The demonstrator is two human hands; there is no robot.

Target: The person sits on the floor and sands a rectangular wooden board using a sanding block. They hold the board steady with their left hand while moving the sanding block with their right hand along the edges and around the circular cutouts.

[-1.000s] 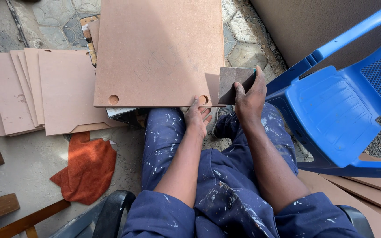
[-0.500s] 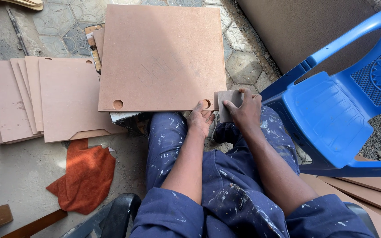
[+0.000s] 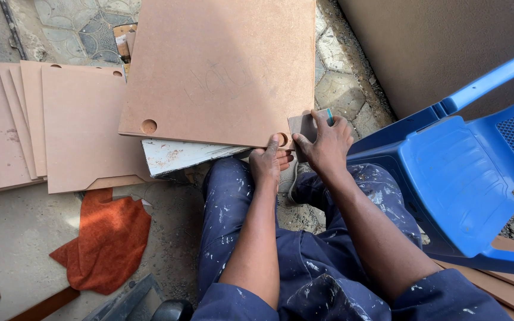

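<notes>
The left hand (image 3: 270,161) pinches the near edge of the brown board (image 3: 221,68), thumb on top. The right hand (image 3: 326,141) grips a small sanding block (image 3: 303,126) against the board's corner, beside a blue chair (image 3: 456,178).

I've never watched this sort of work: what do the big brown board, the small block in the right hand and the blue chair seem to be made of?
Big board: probably fibreboard, with a smooth, matt, grainless brown face.
Small block in the right hand: brown and dull, possibly a sanding block; unclear.
Blue chair: moulded plastic, slightly glossy.
</notes>
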